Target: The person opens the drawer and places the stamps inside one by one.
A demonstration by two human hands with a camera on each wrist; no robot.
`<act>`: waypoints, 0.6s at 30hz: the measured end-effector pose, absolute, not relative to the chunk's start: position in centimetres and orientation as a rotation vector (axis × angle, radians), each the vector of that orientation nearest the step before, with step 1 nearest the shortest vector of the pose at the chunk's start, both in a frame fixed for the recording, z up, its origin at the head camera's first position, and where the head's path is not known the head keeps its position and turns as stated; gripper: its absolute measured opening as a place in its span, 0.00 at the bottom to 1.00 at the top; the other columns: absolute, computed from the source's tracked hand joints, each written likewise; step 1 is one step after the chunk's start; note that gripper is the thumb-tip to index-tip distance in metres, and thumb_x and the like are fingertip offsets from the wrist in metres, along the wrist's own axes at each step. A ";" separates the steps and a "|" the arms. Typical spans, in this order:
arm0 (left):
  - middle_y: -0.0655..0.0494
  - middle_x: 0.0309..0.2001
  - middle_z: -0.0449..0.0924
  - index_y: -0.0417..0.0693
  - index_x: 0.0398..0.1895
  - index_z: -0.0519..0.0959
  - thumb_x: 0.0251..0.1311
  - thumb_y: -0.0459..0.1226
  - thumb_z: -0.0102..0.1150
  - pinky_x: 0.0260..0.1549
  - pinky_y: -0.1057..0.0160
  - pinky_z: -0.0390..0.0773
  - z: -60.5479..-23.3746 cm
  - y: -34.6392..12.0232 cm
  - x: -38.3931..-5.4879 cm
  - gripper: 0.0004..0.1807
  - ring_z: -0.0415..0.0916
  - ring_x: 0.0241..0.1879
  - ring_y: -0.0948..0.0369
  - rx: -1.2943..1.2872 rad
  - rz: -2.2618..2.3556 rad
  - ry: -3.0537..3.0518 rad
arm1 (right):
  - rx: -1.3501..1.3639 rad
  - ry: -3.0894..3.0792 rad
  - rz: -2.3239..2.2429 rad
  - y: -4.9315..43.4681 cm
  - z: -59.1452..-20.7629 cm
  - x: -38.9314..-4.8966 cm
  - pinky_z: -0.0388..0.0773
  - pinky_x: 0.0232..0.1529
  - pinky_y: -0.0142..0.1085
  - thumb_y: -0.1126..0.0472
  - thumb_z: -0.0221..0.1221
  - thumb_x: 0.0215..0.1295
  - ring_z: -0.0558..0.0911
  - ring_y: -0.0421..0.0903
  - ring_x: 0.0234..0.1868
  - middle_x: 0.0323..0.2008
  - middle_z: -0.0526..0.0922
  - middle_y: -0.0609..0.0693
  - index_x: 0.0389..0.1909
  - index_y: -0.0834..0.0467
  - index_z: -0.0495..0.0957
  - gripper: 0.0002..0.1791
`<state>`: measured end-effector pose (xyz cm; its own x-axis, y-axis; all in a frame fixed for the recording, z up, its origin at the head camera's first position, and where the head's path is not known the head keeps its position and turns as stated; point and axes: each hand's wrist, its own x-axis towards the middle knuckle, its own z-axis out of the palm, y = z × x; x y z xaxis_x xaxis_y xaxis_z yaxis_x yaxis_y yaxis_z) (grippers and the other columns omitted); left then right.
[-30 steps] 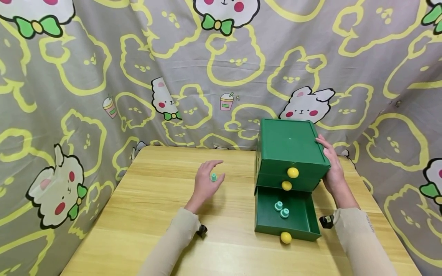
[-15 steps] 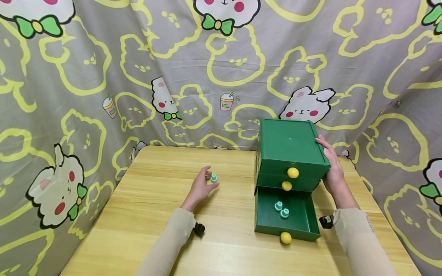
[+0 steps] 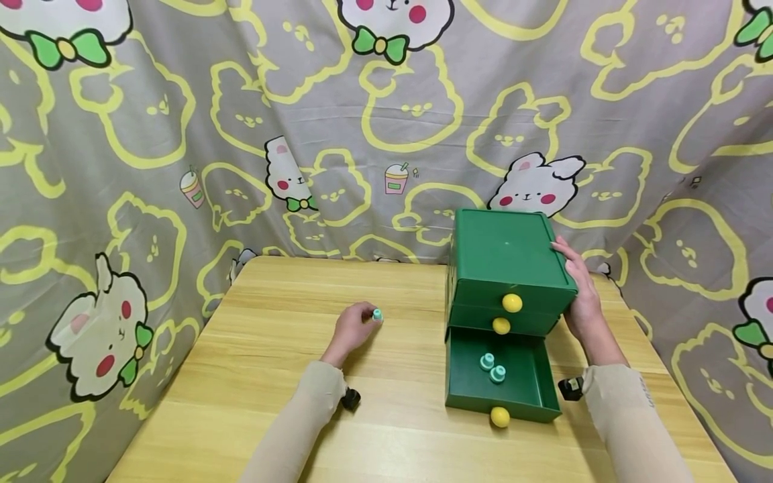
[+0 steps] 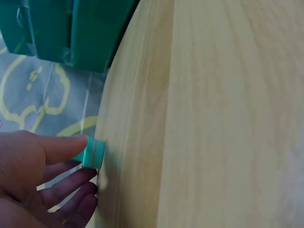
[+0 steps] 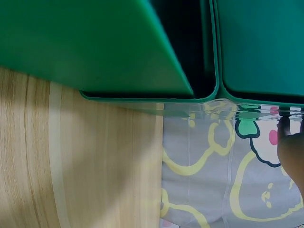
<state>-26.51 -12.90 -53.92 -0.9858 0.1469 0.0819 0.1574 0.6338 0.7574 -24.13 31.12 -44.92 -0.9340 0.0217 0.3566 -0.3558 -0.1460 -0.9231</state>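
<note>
My left hand point(image 3: 353, 327) pinches a small teal stepped plastic piece point(image 3: 377, 314) between thumb and fingers, low over the table. In the left wrist view the thumb lies along the top of this teal piece point(image 4: 94, 153), while the other fingers curve below it. A green drawer cabinet point(image 3: 507, 251) with yellow round knobs stands at the right. Its bottom drawer point(image 3: 531, 386) is pulled out, holding two similar teal pieces point(image 3: 498, 373). My right hand point(image 3: 582, 295) rests against the cabinet's right side, fingers up by the top edge; only part of it shows in the right wrist view.
The wooden table point(image 3: 260, 322) runs back to a grey curtain point(image 3: 338, 121) printed with yellow outlines and rabbits. A yellow knob point(image 3: 499, 416) juts from the front of the pulled-out drawer. Each wrist bears a small black camera.
My left hand drew back slightly from around the standing teal piece, then its thumb and fingers closed on it. The right hand and the cabinet have stayed put.
</note>
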 end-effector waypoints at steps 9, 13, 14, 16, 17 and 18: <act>0.53 0.43 0.87 0.47 0.46 0.86 0.69 0.37 0.66 0.50 0.50 0.80 -53.8 -12.5 -26.4 0.06 0.81 0.45 0.54 -0.272 -1.250 -2.825 | 0.385 -1.867 2.170 31.2 -44.9 -24.1 0.44 0.79 0.33 0.52 0.39 0.84 0.41 0.43 0.84 0.84 0.48 0.40 0.78 0.56 0.64 0.27; 0.52 0.43 0.87 0.48 0.46 0.86 0.70 0.37 0.65 0.50 0.49 0.81 -53.7 -12.6 -26.3 0.06 0.82 0.45 0.53 -0.275 -1.257 -2.810 | 0.385 -1.876 2.167 31.2 -44.9 -24.1 0.44 0.79 0.34 0.52 0.39 0.85 0.40 0.43 0.84 0.84 0.47 0.41 0.78 0.55 0.63 0.27; 0.52 0.43 0.87 0.48 0.46 0.85 0.70 0.37 0.65 0.50 0.49 0.81 -53.7 -12.6 -26.3 0.06 0.83 0.45 0.53 -0.276 -1.255 -2.809 | 0.386 -1.876 2.168 31.2 -44.9 -24.1 0.45 0.79 0.34 0.52 0.39 0.85 0.40 0.43 0.84 0.84 0.46 0.41 0.78 0.55 0.63 0.27; 0.52 0.43 0.87 0.49 0.45 0.85 0.70 0.38 0.65 0.50 0.49 0.82 -53.5 -12.5 -26.3 0.05 0.84 0.45 0.53 -0.276 -1.251 -2.809 | 0.387 -1.874 2.171 31.2 -44.9 -24.1 0.45 0.79 0.34 0.52 0.39 0.85 0.40 0.43 0.84 0.84 0.46 0.41 0.78 0.55 0.63 0.27; 0.52 0.44 0.87 0.49 0.45 0.85 0.70 0.38 0.65 0.50 0.48 0.82 -53.5 -12.5 -26.2 0.05 0.84 0.45 0.53 -0.277 -1.248 -2.810 | 0.388 -1.873 2.172 31.2 -44.9 -24.1 0.45 0.79 0.34 0.52 0.39 0.85 0.40 0.43 0.84 0.84 0.46 0.41 0.78 0.55 0.63 0.27; 0.52 0.44 0.87 0.49 0.45 0.85 0.71 0.38 0.64 0.50 0.48 0.82 -53.4 -12.4 -26.2 0.05 0.85 0.45 0.53 -0.279 -1.244 -2.811 | 0.389 -1.870 2.174 31.2 -44.9 -24.1 0.45 0.79 0.34 0.52 0.39 0.85 0.40 0.43 0.84 0.84 0.47 0.40 0.78 0.55 0.63 0.27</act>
